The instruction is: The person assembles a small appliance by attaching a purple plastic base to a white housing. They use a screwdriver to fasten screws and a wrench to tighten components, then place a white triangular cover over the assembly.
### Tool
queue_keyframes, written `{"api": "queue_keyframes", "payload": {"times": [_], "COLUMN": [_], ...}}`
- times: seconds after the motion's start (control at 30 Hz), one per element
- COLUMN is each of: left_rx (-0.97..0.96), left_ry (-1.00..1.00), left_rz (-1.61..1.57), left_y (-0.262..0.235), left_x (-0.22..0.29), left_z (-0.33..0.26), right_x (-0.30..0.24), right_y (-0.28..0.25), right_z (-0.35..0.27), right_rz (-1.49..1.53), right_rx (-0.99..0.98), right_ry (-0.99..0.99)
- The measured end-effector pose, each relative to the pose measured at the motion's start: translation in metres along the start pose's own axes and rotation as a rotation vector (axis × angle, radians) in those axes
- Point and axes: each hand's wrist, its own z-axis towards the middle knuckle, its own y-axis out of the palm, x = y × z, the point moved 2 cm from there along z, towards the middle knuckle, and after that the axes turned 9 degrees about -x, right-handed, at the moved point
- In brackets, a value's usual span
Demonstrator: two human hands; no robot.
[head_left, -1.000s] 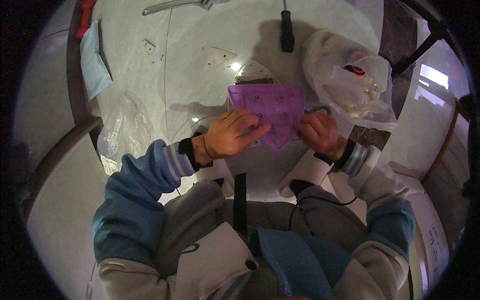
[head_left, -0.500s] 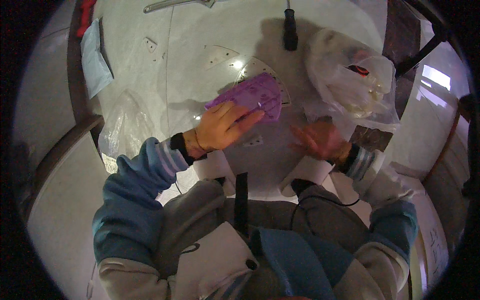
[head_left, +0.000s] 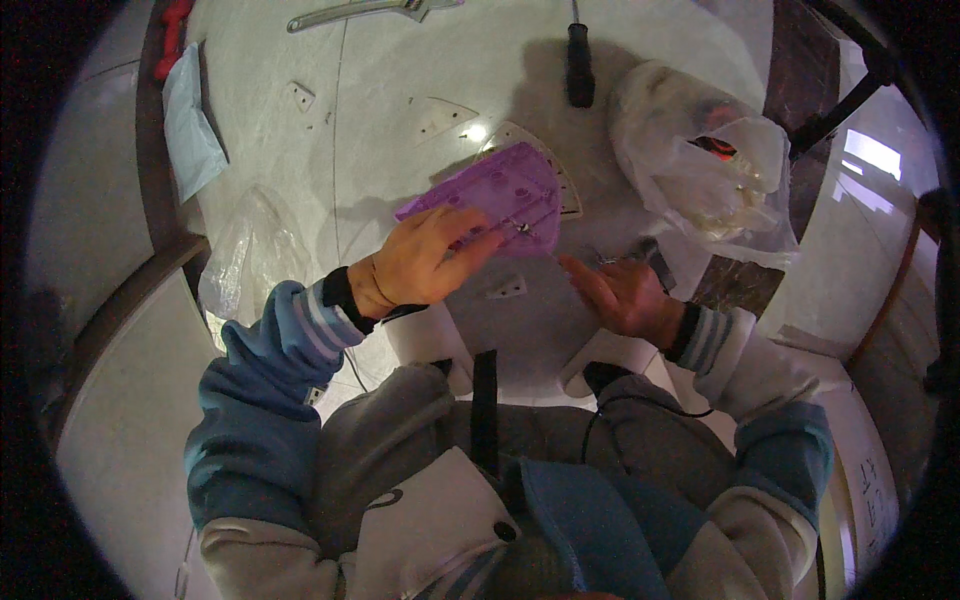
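My left hand [head_left: 420, 260] is closed on the lower left part of a translucent purple, wedge-shaped plastic piece [head_left: 480, 190] with round marks. A small shiny metal bit [head_left: 522, 229] shows on the piece near my left fingertips. My right hand [head_left: 628, 298] is beside the piece's lower right corner. Its fingers are drawn together and point at that edge; anything between them is hidden. Under and behind the purple piece lies a pale, fan-shaped plate with holes [head_left: 568, 188]. A small pale plate with holes [head_left: 506, 287] lies just below my hands' gap.
A black-handled screwdriver [head_left: 579, 68] and an adjustable wrench [head_left: 350, 10] lie at the far side. At right is a clear plastic bag with things inside [head_left: 700, 165]. On the left are a crumpled clear bag [head_left: 255, 255], a pale packet [head_left: 190, 130] and a small triangular plate [head_left: 301, 96].
My right hand has moved slightly down and left, and is no longer blurred. My left hand has shifted a little left and down, tilting the purple piece.
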Motion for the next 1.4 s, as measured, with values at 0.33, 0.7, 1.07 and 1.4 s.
{"api": "queue_keyframes", "payload": {"times": [0.33,0.7,1.07,1.4], "left_rx": [-0.106,-0.023,0.101,0.405], "left_ry": [0.064,-0.043,-0.786,-1.296], "left_rz": [0.184,-0.003,-0.666,-1.375], "left_y": [-0.003,0.008,0.003,0.102], "left_x": [0.000,-0.003,0.010,-0.052], "left_z": [0.003,0.001,0.000,-0.004], "right_x": [0.007,0.011,0.002,0.062], "right_y": [0.003,0.006,-0.019,0.038], "right_z": [-0.006,-0.009,-0.003,0.020], "right_rz": [-0.064,-0.058,-0.027,-0.302], "right_rx": [-0.056,-0.099,0.079,-0.180], "right_ry": [-0.027,-0.007,-0.050,0.294]}}
